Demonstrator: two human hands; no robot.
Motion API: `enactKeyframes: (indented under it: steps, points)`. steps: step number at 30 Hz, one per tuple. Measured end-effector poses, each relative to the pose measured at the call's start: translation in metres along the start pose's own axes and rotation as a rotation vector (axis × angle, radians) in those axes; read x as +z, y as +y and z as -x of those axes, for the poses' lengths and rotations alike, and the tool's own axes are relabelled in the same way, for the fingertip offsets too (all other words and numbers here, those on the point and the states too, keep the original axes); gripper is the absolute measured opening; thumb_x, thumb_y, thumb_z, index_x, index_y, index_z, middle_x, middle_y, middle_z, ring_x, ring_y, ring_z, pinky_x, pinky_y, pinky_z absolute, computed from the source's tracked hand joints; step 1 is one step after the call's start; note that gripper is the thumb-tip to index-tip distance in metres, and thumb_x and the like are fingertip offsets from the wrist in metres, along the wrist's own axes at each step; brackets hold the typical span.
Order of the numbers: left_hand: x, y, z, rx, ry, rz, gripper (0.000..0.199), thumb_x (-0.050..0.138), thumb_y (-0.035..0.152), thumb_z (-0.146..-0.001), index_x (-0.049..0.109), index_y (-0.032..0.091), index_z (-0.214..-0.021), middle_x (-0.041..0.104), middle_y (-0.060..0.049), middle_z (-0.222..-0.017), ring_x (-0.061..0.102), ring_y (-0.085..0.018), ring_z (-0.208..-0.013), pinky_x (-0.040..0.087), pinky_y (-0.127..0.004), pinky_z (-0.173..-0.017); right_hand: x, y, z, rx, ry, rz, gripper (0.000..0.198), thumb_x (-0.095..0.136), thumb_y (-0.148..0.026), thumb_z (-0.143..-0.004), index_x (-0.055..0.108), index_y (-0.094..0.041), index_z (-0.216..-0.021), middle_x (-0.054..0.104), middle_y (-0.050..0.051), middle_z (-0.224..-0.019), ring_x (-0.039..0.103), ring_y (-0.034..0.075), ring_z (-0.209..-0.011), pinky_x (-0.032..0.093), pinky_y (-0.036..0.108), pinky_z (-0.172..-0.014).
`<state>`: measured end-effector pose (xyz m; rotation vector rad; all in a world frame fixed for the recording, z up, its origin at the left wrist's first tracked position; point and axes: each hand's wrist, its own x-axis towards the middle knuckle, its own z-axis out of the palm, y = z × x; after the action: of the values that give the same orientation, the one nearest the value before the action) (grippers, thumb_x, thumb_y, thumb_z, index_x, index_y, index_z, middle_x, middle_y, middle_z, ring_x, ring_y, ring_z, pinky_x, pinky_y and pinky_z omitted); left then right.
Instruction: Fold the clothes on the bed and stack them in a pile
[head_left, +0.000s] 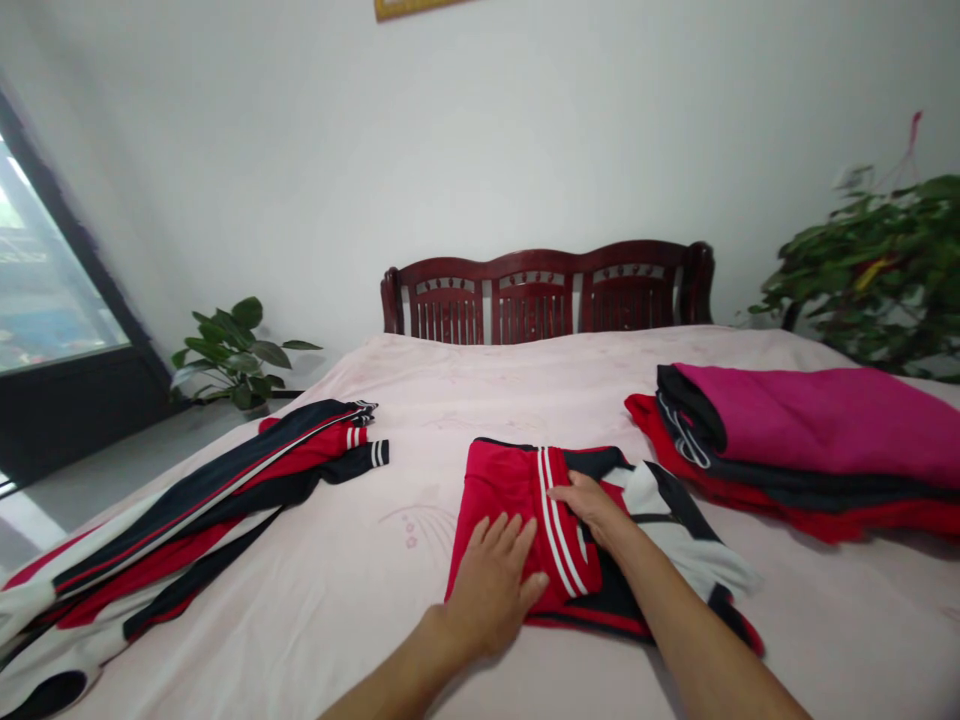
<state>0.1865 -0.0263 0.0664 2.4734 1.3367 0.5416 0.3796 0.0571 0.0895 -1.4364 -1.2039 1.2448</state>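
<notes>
A red, navy and white track jacket point(499, 485) lies folded in front of me on the bed, its red band with white stripes turned up on top. My left hand point(495, 580) rests flat on the red cloth with its fingers spread. At the right edge of the striped band, my right hand point(596, 510) has its fingers closed on the fabric; some of its fingertips are hidden. Grey-white and navy parts of clothing stick out to the right, partly under my right forearm.
Several similar jackets point(247, 490) lie lengthwise on the left of the pink bedsheet point(322, 600). To the right is a stack of folded clothes point(817, 430), magenta on top. A dark wooden headboard point(532, 295) stands behind, with potted plants point(240, 350) on both sides.
</notes>
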Motion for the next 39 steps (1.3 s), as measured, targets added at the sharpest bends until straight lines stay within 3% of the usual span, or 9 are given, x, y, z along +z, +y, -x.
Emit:
enactKeyframes:
  steps: [4, 8, 11, 16, 20, 23, 26, 35, 39]
  points:
    - [0.026, 0.010, 0.001, -0.020, 0.067, -0.140, 0.070, 0.044, 0.055, -0.096, 0.031, 0.022, -0.156, 0.036, -0.011, -0.159, 0.030, -0.031, -0.148, 0.019, -0.055, -0.124, -0.008, -0.006, -0.004, -0.050, 0.163, 0.188, 0.053, 0.057, -0.017, -0.076, 0.057, -0.009, -0.128, 0.068, 0.018, -0.121, 0.064, 0.030, -0.114, 0.047, 0.044, -0.099]
    - [0.041, 0.015, 0.002, -0.001, 0.124, -0.249, 0.074, 0.044, 0.058, -0.095, 0.030, 0.016, -0.155, 0.034, -0.012, -0.160, 0.031, -0.031, -0.148, 0.025, -0.053, -0.122, 0.011, -0.033, -0.001, -0.380, 0.366, 0.614, 0.061, 0.049, -0.025, -0.088, 0.041, -0.008, -0.147, 0.047, 0.019, -0.149, 0.040, 0.029, -0.140, 0.027, 0.041, -0.117]
    - [0.046, 0.016, 0.003, 0.029, 0.143, -0.251, 0.081, 0.051, 0.057, -0.092, 0.031, 0.009, -0.154, 0.033, -0.017, -0.160, 0.031, -0.034, -0.147, 0.030, -0.052, -0.120, 0.037, -0.038, -0.002, -0.603, 0.243, 0.917, 0.056, 0.039, -0.030, -0.096, 0.043, -0.007, -0.147, 0.048, 0.016, -0.149, 0.040, 0.025, -0.140, 0.025, 0.035, -0.118]
    - [0.023, 0.000, 0.020, 0.094, 0.091, -0.141, 0.073, 0.069, 0.033, -0.081, 0.044, 0.022, -0.149, 0.044, -0.011, -0.155, 0.039, -0.034, -0.143, 0.034, -0.053, -0.118, 0.055, -0.008, -0.017, -0.495, -0.048, 1.159, 0.054, 0.037, -0.038, -0.099, 0.049, -0.011, -0.144, 0.048, 0.014, -0.151, 0.038, 0.027, -0.142, 0.024, 0.042, -0.118]
    - [0.000, -0.028, 0.052, -0.005, 0.219, -0.073, 0.067, 0.063, 0.007, -0.071, 0.058, 0.026, -0.135, 0.052, -0.012, -0.145, 0.047, -0.033, -0.135, 0.042, -0.053, -0.111, 0.048, -0.004, -0.027, -0.475, -0.027, 1.185, 0.048, 0.030, -0.038, -0.101, 0.065, -0.016, -0.126, 0.063, 0.012, -0.135, 0.054, 0.024, -0.128, 0.035, 0.038, -0.110]
    - [-0.005, -0.039, 0.067, -0.098, 0.310, 0.073, 0.053, 0.055, 0.001, -0.074, 0.062, 0.023, -0.122, 0.061, -0.010, -0.122, 0.061, -0.024, -0.112, 0.054, -0.040, -0.096, 0.051, -0.021, -0.037, -0.437, 0.043, 1.199, 0.053, 0.021, -0.034, -0.102, 0.070, -0.017, -0.113, 0.071, 0.014, -0.117, 0.064, 0.025, -0.110, 0.044, 0.039, -0.096]
    - [-0.003, -0.039, 0.069, -0.105, 0.356, 0.129, 0.038, 0.054, -0.001, -0.075, 0.064, 0.022, -0.104, 0.063, -0.006, -0.101, 0.062, -0.021, -0.096, 0.055, -0.034, -0.084, 0.065, -0.041, -0.052, -0.428, 0.099, 1.211, 0.051, 0.023, -0.032, -0.102, 0.069, -0.017, -0.115, 0.070, 0.016, -0.119, 0.063, 0.026, -0.111, 0.044, 0.038, -0.092]
    - [0.004, -0.054, 0.064, 0.136, 0.415, -0.011, 0.020, 0.056, 0.003, -0.082, 0.054, 0.023, -0.086, 0.062, -0.001, -0.080, 0.058, -0.017, -0.078, 0.047, -0.026, -0.068, 0.103, -0.049, -0.088, -0.518, 0.035, 1.253, 0.029, 0.056, -0.036, -0.090, 0.074, -0.017, -0.103, 0.073, 0.014, -0.111, 0.063, 0.027, -0.108, 0.044, 0.036, -0.090]
    - [0.020, -0.061, 0.065, 0.283, 0.511, -0.025, 0.019, 0.051, 0.005, -0.081, 0.050, 0.024, -0.083, 0.060, 0.001, -0.071, 0.057, -0.015, -0.066, 0.042, -0.024, -0.058, 0.107, -0.050, -0.095, -0.562, 0.066, 1.242, 0.028, 0.051, -0.027, -0.094, 0.071, -0.016, -0.109, 0.069, 0.015, -0.118, 0.058, 0.026, -0.115, 0.041, 0.035, -0.096]
